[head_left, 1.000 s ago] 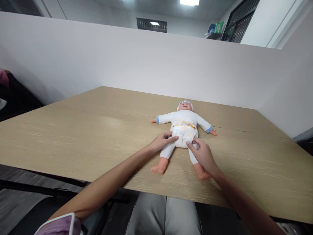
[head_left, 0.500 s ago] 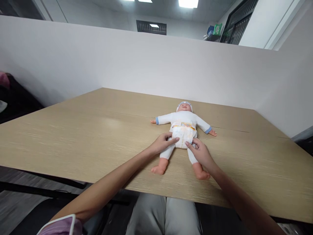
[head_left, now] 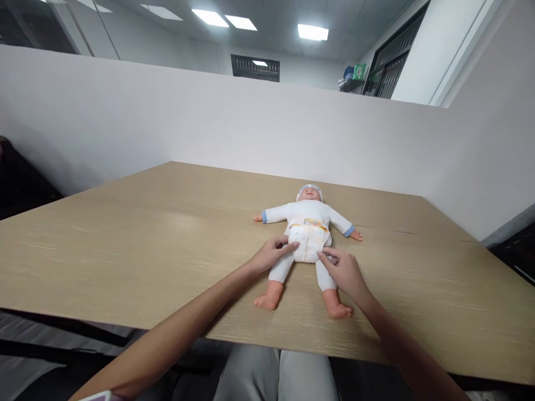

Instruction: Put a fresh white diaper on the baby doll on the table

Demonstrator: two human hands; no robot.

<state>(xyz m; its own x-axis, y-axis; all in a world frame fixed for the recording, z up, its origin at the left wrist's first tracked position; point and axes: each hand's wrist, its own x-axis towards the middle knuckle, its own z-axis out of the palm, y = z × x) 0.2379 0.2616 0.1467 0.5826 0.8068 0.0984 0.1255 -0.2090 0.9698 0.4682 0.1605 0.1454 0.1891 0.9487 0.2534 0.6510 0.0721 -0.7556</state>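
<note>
Touching one side of the diaper [head_left: 308, 243] with the loose, open left hand [head_left: 270, 255]. Pinching the other side between right hand [head_left: 345, 273] thumb and finger. Baby doll [head_left: 308, 214] flat on its back on the table [head_left: 125, 239].

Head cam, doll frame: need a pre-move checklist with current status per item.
1. Doll flat on its back on the table: ok.
2. Diaper wrapped around the doll's hips: ok.
3. Left hand touching one leg edge of the diaper: ok.
4. Right hand touching the opposite leg edge: ok.
5. Either hand actually pinching fabric: cannot tell.
6. Doll's feet inside the table's near edge: ok.
</note>
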